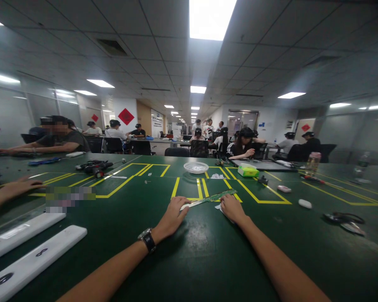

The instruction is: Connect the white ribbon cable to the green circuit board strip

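A long, narrow green circuit board (219,195) with a pale strip towards its left end slants across the table in front of me. My left hand (174,216) has its thumb and fingers closed on the board's left end, and a watch is on that wrist. Near the board's right part, my right hand (233,208) is closed with its fingers bent down. A crumpled white tissue (218,206) pokes out from under this hand; the fingers' exact grip on it is partly hidden.
Beyond the board stand a white plastic basket (195,168) and a green tissue pack (248,170). Long white cases (38,262) lie at left, beside another person's hand (22,187). A black cable (343,218) and a white oval case (305,204) lie at right. Yellow tape marks the green table.
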